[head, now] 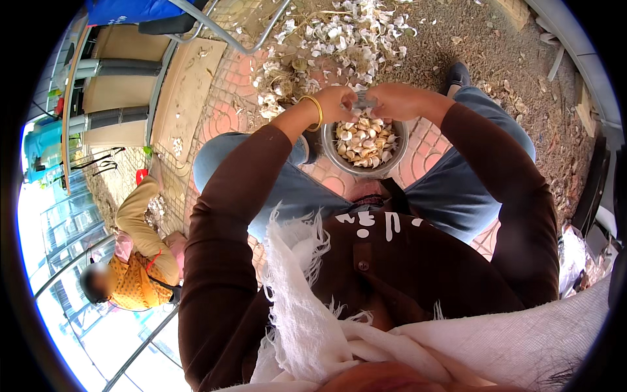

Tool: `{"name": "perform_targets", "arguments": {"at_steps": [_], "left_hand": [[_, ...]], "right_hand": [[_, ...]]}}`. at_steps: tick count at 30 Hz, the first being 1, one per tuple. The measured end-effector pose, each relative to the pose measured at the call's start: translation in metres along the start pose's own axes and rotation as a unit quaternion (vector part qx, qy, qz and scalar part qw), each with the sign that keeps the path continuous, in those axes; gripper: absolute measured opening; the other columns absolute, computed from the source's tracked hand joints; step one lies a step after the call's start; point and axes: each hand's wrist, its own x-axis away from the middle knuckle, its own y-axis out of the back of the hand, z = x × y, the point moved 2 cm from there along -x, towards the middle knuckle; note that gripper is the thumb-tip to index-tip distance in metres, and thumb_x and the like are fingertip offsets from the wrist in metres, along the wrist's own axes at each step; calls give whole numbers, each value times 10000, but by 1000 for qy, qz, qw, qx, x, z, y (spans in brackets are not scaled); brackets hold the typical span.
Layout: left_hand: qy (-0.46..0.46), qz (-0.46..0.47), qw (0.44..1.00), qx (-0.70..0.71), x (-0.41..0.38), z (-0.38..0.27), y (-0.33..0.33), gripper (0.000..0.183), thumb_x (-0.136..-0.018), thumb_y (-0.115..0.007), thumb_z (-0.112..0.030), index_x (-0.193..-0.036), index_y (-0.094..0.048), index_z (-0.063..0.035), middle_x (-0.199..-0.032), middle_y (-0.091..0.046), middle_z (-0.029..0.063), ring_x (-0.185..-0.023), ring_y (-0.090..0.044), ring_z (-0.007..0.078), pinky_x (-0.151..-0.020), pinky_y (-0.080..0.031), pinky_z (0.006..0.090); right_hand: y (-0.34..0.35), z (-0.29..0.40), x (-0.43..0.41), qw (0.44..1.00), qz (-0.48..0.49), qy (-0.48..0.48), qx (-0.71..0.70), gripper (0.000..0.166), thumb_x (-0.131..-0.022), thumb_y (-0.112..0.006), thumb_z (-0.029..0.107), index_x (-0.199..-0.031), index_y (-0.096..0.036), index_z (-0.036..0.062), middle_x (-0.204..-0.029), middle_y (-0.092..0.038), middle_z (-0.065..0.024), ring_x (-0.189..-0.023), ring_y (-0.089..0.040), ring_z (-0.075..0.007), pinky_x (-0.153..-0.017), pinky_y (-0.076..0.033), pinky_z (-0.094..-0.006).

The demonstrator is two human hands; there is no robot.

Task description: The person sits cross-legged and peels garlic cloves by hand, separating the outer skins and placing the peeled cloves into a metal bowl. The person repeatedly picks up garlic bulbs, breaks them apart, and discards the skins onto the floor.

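Observation:
A round metal bowl (329, 156) stands on the paving between my knees, with many garlic cloves (365, 139) heaped inside. Over its far rim, my left hand (338, 104) has its fingers curled, a gold bangle (318, 110) around the wrist. Facing it from the other side is my right hand (399, 102), its fingers bent down towards the cloves. The fingertips come close to each other. Whether either hand pinches a clove is too small to tell.
Garlic skins (343, 39) lie scattered beyond the bowl, beside bare soil (441, 44). A metal tube frame (245, 46) stands at the upper left, near a cardboard sheet (188, 93). Another person (142, 274) sits low at the left. Plastic bags (578, 259) lie at the right.

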Motion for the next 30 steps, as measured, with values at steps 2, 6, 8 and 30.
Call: {"name": "perform_targets", "arguments": {"at_steps": [2, 6, 8, 30], "left_hand": [[15, -33, 996, -82, 1, 3, 3, 562, -749, -802, -161, -1247, -572, -39, -1149, -619, 134, -833, -644, 223, -784, -520, 348], [8, -110, 987, -115, 11, -26, 53, 434, -825, -727, -217, -1213, -607, -64, -1059, -661, 118, -885, -654, 217, -818, -520, 329], [-33, -200, 968, -145, 24, -36, 80, 390, -836, -719, -216, -1194, -627, -89, -1083, -660, 130, -909, -658, 241, -845, -515, 354], [382, -216, 894, 86, 115, 371, 6, 355, -964, -466, -304, -1146, -632, -47, -1043, -657, 193, -977, -616, 315, -843, -493, 409]], "right_hand": [[2, 6, 8, 986, -150, 62, 40, 304, -884, -622, 206, -1064, -600, -37, -927, -685, -216, -869, -690, -315, -738, -516, -421], [48, 20, 30, 981, -165, 71, 70, 415, -917, -623, 229, -1252, -548, -4, -1152, -649, -215, -1035, -654, -322, -856, -515, -403], [63, 21, 45, 977, -185, 61, 90, 430, -915, -627, 226, -1273, -542, 5, -1187, -640, -203, -1061, -645, -315, -892, -503, -400], [68, 20, 24, 990, -88, -16, 105, 420, -906, -618, 239, -1226, -553, -24, -1177, -611, -230, -1066, -586, -408, -922, -463, -444]]}}
